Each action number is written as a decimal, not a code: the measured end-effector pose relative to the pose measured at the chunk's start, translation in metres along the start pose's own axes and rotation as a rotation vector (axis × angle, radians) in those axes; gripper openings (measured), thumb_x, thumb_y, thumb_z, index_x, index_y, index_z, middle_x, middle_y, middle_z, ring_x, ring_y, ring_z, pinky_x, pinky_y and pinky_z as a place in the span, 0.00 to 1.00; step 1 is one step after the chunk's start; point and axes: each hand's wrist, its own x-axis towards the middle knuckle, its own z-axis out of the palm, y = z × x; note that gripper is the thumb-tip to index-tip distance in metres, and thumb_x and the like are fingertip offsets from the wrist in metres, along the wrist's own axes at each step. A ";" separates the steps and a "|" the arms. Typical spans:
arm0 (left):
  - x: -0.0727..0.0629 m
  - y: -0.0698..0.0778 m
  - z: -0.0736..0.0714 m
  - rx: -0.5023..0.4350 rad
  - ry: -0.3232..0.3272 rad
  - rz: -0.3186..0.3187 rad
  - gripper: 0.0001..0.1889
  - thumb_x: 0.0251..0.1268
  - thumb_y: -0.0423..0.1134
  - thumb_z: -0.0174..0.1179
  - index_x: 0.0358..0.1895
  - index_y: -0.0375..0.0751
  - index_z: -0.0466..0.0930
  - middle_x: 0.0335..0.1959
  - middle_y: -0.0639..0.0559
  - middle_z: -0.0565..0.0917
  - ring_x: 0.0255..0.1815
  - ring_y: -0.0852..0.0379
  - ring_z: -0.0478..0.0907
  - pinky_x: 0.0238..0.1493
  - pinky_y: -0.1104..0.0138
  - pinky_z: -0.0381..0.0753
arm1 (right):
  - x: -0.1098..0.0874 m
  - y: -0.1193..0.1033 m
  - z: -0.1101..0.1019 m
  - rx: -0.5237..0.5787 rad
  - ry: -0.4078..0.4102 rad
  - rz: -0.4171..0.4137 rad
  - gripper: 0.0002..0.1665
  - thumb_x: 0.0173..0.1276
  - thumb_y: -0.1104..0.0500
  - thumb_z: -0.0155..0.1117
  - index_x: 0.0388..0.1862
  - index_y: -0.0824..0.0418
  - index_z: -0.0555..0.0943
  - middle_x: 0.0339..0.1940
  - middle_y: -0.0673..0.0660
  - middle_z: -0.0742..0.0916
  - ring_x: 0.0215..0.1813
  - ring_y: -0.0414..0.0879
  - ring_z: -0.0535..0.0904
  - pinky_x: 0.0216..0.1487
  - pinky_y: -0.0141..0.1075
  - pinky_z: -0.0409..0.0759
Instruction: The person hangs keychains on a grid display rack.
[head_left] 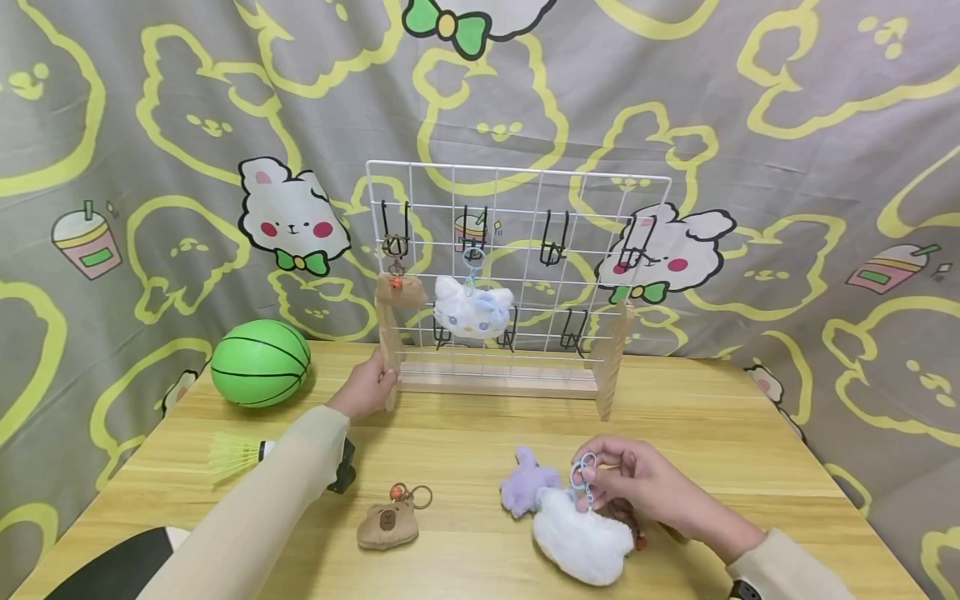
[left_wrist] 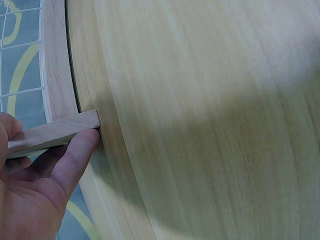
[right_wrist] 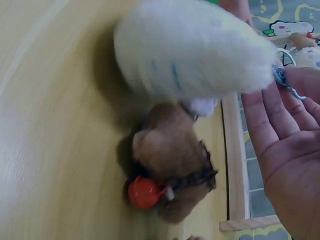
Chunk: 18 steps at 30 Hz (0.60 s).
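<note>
My left hand point(head_left: 366, 388) grips the left wooden leg point(left_wrist: 52, 132) of a white wire grid rack point(head_left: 517, 173). My right hand point(head_left: 651, 490) pinches the light blue key ring point(head_left: 584, 472) of a white plush keychain point(head_left: 583, 540), which hangs tilted just over the table. Behind it lies a purple plush keychain point(head_left: 527, 485). Under the white one, in the right wrist view, is a brown plush keychain point(right_wrist: 170, 145) with a red bell point(right_wrist: 145, 192). On the rack hang a white cat-face plush point(head_left: 472, 312) and a brown plush point(head_left: 402, 289).
A brown bear-like plush keychain point(head_left: 387, 527) lies between my arms. Left of the rack sit a green ball point(head_left: 259, 363) and a yellow shuttlecock point(head_left: 234, 457). A dark, flat object point(head_left: 112, 568) is at the near left. Several black hooks point(head_left: 555, 250) stick out from the grid.
</note>
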 end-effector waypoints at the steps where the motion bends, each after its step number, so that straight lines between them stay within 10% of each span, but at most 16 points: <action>1: 0.000 -0.001 0.000 0.003 0.000 0.001 0.30 0.81 0.32 0.40 0.80 0.23 0.47 0.73 0.17 0.67 0.70 0.25 0.75 0.65 0.41 0.84 | 0.000 -0.002 0.000 0.005 0.001 -0.012 0.17 0.81 0.64 0.55 0.58 0.78 0.74 0.44 0.49 0.92 0.42 0.42 0.92 0.46 0.37 0.93; 18: 0.003 -0.005 -0.001 -0.012 -0.006 0.008 0.31 0.83 0.33 0.39 0.81 0.25 0.45 0.76 0.19 0.65 0.72 0.25 0.73 0.67 0.39 0.82 | 0.028 -0.047 -0.015 -0.136 0.206 -0.149 0.15 0.79 0.68 0.56 0.57 0.80 0.74 0.46 0.43 0.93 0.44 0.40 0.91 0.47 0.35 0.93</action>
